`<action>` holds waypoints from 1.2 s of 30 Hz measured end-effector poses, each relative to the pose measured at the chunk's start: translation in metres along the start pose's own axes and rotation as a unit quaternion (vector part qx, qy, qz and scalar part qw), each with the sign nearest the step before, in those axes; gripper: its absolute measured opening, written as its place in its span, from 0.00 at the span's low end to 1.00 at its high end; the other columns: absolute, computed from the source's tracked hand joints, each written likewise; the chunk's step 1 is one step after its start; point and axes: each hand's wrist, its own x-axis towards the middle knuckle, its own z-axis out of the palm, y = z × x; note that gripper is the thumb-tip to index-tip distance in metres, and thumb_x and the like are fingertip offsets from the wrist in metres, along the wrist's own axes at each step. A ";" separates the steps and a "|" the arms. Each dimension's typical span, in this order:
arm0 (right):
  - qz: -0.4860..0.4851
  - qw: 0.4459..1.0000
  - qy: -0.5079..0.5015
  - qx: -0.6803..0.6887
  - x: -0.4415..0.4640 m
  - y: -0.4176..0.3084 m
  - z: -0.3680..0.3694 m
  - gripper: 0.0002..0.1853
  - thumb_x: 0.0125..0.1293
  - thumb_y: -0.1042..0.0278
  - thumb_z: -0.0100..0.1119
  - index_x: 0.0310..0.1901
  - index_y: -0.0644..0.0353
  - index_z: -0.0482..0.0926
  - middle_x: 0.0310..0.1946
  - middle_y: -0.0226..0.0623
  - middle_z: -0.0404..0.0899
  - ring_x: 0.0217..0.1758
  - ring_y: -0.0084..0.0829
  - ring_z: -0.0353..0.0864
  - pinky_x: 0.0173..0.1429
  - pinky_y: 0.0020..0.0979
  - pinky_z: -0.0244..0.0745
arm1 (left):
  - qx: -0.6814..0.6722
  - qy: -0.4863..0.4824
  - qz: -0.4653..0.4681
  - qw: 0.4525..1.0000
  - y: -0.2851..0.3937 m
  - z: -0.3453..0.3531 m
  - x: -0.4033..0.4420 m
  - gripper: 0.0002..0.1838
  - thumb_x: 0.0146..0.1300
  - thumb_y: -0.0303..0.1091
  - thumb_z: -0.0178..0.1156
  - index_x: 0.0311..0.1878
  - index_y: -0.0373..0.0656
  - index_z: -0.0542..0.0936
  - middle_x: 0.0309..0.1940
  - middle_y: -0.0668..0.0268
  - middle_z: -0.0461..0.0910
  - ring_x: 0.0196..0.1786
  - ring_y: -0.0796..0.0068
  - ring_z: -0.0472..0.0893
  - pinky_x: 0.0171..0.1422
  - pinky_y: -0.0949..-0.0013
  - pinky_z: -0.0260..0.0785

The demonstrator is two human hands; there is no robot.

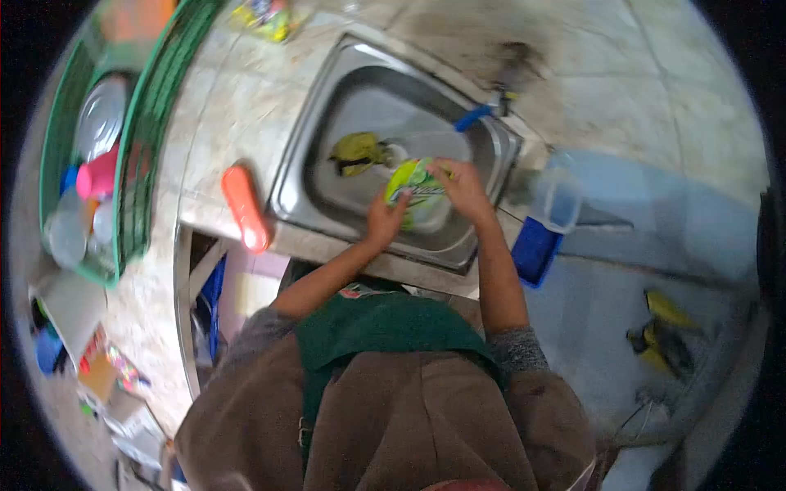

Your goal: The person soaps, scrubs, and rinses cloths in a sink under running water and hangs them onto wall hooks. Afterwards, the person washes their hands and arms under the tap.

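Note:
A green and yellow printed packet (pixel 416 182) is held up over the metal sink (pixel 288 176) between both hands. My left hand (pixel 388 218) grips its lower left edge, and my right hand (pixel 460 190) has its fingers closed on the upper right corner. Part of the packet is hidden by the fingers, and its print is blurred. Just left of it in the basin lies a yellow-green cloth or sponge (pixel 357 153) with dark patches. The tap with a blue spout (pixel 472 119) reaches over the basin from the upper right.
An orange elongated object (pixel 245 209) lies left of the sink. A green basket (pixel 135 188) with dishes stands at the far left. Right of the sink are a clear container (pixel 559 200) and a blue tray (pixel 535 252). A colourful packet (pixel 266 18) lies above.

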 end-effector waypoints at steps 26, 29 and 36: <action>-0.005 0.939 0.271 -0.210 -0.048 0.117 -0.290 0.11 0.62 0.63 0.57 0.44 0.53 0.82 0.38 0.43 0.82 0.44 0.45 0.80 0.47 0.38 0.74 | -0.086 -0.157 -0.040 0.983 -0.033 -0.007 0.121 0.15 0.65 0.41 0.57 0.49 0.42 0.76 0.39 0.67 0.79 0.40 0.78 0.77 0.44 0.72 0.71; -0.069 0.900 0.308 -0.302 -0.056 0.101 -0.282 0.11 0.62 0.64 0.58 0.45 0.55 0.82 0.40 0.43 0.82 0.44 0.44 0.81 0.48 0.37 0.74 | -0.141 -0.129 -0.054 0.980 0.011 0.010 0.117 0.15 0.66 0.41 0.54 0.50 0.44 0.75 0.40 0.68 0.78 0.40 0.79 0.77 0.44 0.72 0.71; -0.129 0.890 0.435 0.049 -0.016 0.026 -0.077 0.09 0.66 0.67 0.54 0.44 0.57 0.80 0.41 0.31 0.80 0.47 0.27 0.78 0.49 0.31 0.74 | -0.380 -0.133 -0.063 0.913 0.051 0.018 0.119 0.14 0.67 0.41 0.49 0.49 0.44 0.75 0.36 0.68 0.78 0.39 0.77 0.78 0.44 0.71 0.72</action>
